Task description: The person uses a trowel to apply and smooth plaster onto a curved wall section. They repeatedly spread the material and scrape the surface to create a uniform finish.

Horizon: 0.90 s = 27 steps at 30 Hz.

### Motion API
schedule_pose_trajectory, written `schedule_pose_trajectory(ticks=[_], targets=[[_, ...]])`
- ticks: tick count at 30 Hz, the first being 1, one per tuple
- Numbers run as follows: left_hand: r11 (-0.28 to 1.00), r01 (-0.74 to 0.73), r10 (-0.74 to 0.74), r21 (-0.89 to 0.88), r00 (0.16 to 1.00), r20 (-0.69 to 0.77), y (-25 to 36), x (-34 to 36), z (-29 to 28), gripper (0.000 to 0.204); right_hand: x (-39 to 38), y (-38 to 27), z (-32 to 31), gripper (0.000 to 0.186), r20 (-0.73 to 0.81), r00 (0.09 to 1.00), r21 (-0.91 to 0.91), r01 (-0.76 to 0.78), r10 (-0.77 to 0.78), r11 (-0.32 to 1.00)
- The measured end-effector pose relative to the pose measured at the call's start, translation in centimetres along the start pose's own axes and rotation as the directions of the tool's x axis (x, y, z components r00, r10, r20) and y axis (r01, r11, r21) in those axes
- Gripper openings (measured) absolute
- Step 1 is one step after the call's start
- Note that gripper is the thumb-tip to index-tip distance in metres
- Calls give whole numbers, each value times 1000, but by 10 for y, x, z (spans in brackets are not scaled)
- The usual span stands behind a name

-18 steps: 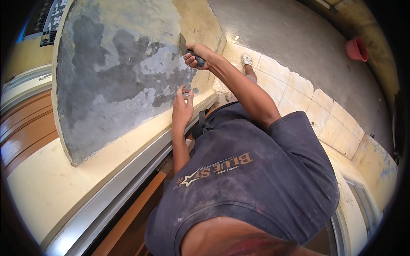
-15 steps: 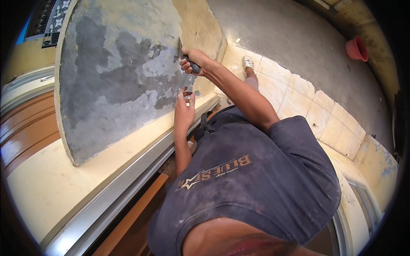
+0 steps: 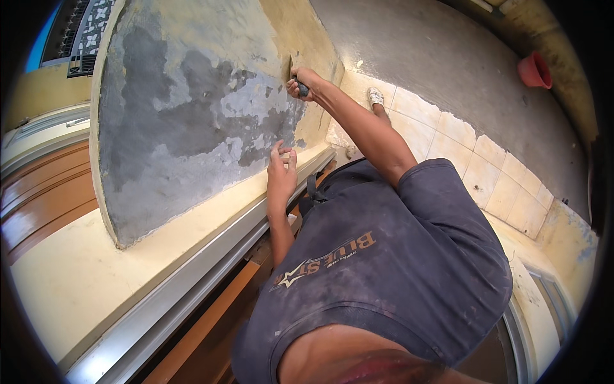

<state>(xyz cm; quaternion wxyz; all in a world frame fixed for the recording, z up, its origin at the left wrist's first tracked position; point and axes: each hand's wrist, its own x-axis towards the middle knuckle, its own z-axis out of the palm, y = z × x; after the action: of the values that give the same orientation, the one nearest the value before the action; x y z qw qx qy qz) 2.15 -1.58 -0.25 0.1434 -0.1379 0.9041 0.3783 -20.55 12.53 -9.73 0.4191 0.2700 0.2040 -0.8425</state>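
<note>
A head-worn view looks down past a person's dark shirt (image 3: 396,269) to two bare hands beside a wall (image 3: 192,128) coated in patchy grey and yellowish cream. The right arm reaches up and away; the right hand (image 3: 305,84) has its fingers closed around the dark handle of a scraper (image 3: 302,88), whose flat blade points away from the body. The blade is at the wall, on the tan stretch just right of the grey patches; whether it presses on the surface, I cannot tell. The left hand (image 3: 281,178) is nearer the body, below the scraper, just beside the wall's lower edge; its fingers are loosely bent, partly open, and seem empty. A cream ledge (image 3: 70,278) runs along the wall's foot, with a metal rail (image 3: 163,310) alongside. To the right, a shoe (image 3: 375,96) rests on pale tiles (image 3: 473,176), which meet a grey floor (image 3: 422,54). A red bucket (image 3: 534,71) stands at far right.
</note>
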Motion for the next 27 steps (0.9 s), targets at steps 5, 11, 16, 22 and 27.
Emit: schedule_pose_trajectory(ticks=[5, 11, 16, 22, 27], targets=[[997, 76, -76, -3, 997, 1, -4, 6, -1, 52, -42, 39, 3, 35, 198, 980, -100, 44, -23, 994], [999, 8, -9, -53, 1000, -8, -7, 2, 0, 52, -67, 31, 36, 33, 34, 989, -217, 151, -147, 964], [997, 72, -72, -33, 997, 7, 0, 4, 3, 52, -69, 32, 40, 38, 8, 976, -357, 207, -218, 911], [998, 60, -60, -11, 998, 0, 10, 12, 1, 53, -63, 44, 39, 47, -13, 966, -313, 241, -257, 919], [994, 106, -106, 10, 994, 1, 3, 10, 0, 53, -47, 45, 37, 54, -18, 968, -322, 231, -250, 918]])
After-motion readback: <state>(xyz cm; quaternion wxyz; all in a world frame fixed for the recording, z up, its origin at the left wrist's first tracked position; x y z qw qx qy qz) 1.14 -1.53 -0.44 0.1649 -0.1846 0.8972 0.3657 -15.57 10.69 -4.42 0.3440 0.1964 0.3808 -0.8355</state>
